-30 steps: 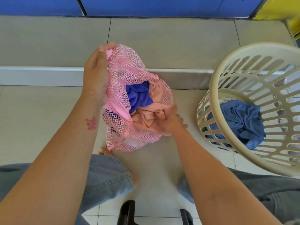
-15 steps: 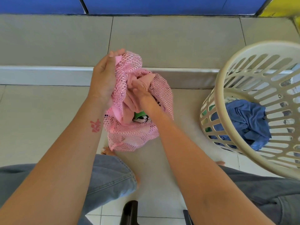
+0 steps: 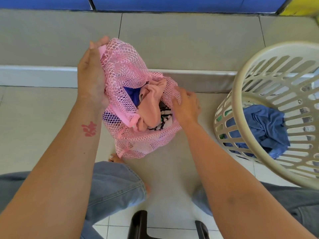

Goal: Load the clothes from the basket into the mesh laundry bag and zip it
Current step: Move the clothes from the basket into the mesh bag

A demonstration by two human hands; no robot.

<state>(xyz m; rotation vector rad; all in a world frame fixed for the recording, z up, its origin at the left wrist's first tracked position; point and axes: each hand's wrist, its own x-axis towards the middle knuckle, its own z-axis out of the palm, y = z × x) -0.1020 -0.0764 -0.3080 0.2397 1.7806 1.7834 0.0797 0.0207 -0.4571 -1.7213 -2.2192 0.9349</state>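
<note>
A pink mesh laundry bag [image 3: 127, 73] stands on the tiled floor with its mouth open. Inside show a peach garment [image 3: 149, 107], a dark blue one [image 3: 132, 96] and a black-and-white striped one [image 3: 164, 118]. My left hand [image 3: 91, 75] grips the bag's upper left rim and holds it up. My right hand [image 3: 186, 105] rests on the bag's right rim, its fingers on the mesh; whether it pinches the mesh I cannot tell. A cream slotted basket [image 3: 245, 80] at the right, tilted toward me, holds a blue garment [image 3: 265, 125] and a bit of green cloth.
A low grey step [image 3: 198, 78] runs across behind the bag, with a blue wall above. My knees in jeans [image 3: 114, 183] sit below the bag, a bare foot [image 3: 114, 158] just under it. Black stool legs [image 3: 138, 225] show at the bottom edge.
My right hand has come out of the bag's mouth, leaving the peach garment inside, and now rests on the right rim. My left hand has raised the rim slightly.
</note>
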